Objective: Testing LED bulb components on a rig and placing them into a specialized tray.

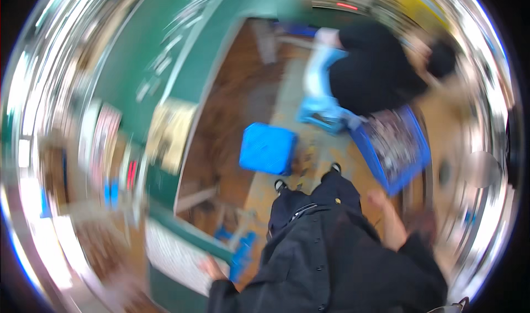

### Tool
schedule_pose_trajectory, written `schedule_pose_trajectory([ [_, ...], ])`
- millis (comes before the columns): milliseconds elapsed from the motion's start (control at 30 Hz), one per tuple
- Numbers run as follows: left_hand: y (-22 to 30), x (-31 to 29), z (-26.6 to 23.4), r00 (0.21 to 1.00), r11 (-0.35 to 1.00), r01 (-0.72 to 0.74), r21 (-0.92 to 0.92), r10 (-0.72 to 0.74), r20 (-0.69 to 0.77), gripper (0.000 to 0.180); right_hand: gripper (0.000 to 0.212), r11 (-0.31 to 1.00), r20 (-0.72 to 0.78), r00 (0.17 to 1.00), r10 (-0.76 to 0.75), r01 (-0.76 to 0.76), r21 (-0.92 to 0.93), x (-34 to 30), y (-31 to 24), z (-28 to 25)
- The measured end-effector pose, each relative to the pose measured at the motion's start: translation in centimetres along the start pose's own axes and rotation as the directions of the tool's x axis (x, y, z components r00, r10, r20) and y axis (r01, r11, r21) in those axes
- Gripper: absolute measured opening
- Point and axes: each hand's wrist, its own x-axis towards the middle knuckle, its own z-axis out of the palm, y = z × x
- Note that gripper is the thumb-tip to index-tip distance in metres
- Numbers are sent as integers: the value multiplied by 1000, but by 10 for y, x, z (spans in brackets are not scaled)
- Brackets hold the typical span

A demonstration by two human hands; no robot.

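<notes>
My left hand (211, 267) is low at the left, beside a white sheet (176, 258) on the green tabletop; I cannot tell whether it touches the sheet. On the right, my right hand (380, 200) hangs below the near corner of a blue crate (424, 141), seemingly apart from it. Many small greyish pieces fill the crate, too blurred to name. Both hands are smeared by motion, so their fingers do not show clearly, and no held thing is visible in either.
A blue stool (268, 149) stands on the floor ahead of my feet. Another person in black (375, 67) bends over beyond the crate, near light blue material (323, 106). The green worktable (165, 194) runs along my left, with a beige sheet (171, 130) on it.
</notes>
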Motion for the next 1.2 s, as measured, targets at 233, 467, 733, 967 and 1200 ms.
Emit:
schedule_pose_trajectory([
  [233,-115,16,-1,939,945,311,-105,-322,-119,89,22,994,147,989,12,-27,105,6,-110,4],
  [467,-144,52,-16,934,907,352,231,-357,-23,90,28,957,0,959,-283,282,71,54,-265,-55],
  [733,-106,31,-24,910,930,354,97,-319,-267,79,42,859,108,885,-453,401,318,96,-445,-65],
  [967,8,-13,-17,972,930,-97,-354,12,-236,61,39,807,130,821,-556,496,320,159,-513,-71],
  [1200,117,80,-92,970,800,-240,-549,172,-174,71,37,733,-106,762,-639,645,217,158,-583,-113],
])
